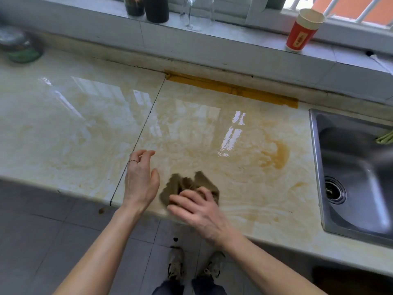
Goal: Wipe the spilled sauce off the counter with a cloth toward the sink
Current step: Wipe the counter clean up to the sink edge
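The counter [85,116] was glossy, marble-patterned stone, streaked with wet sauce [278,156]. The cloth [185,184] looked soft and matt. At right, the sink [361,199] was brushed metal; upper right, a paper cup [302,33].

Two hands [141,182] [196,210], one cloth [187,182], one sink [314,158], one cup [303,31].
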Available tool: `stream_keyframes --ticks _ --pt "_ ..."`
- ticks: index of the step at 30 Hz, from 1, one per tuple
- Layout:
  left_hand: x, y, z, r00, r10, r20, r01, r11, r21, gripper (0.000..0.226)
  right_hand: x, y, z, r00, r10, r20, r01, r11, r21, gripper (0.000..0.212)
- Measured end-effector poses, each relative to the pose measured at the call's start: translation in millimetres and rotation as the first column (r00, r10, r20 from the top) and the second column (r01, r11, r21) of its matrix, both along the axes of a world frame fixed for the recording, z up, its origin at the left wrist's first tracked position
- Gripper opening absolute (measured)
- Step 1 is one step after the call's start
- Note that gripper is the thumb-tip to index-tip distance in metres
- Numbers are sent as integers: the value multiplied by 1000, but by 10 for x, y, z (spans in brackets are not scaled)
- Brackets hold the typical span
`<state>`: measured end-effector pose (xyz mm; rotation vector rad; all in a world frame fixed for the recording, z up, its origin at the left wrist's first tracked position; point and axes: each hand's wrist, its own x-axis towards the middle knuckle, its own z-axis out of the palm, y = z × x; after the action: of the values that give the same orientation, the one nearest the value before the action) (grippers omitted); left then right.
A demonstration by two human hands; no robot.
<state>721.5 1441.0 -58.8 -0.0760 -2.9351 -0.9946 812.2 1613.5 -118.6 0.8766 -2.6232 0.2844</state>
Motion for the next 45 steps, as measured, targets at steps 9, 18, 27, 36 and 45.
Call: stream_keyframes --ticks 9,18,27,36,45 --pt "12 37 -4 1000 -22 6 22 1000 -10 47 -599 449 -78 826 -542 155 553 833 -31 37" --pt "78 377 -85 993 -118 30 118 993 2 48 151 423 -54 933 -352 76 357 932 -64 32" --pt "163 698 -107 982 -180 48 180 984 11 50 148 1178 77 746 -644 168 665 733 -144 32" --pt "196 820 -90 986 -161 35 161 987 1 49 585 1301 -148 866 -496 67 493 868 62 42" --pt "198 758 -28 995 -92 29 92 996 8 49 491 1043 56 873 -462 159 484 861 -156 31"
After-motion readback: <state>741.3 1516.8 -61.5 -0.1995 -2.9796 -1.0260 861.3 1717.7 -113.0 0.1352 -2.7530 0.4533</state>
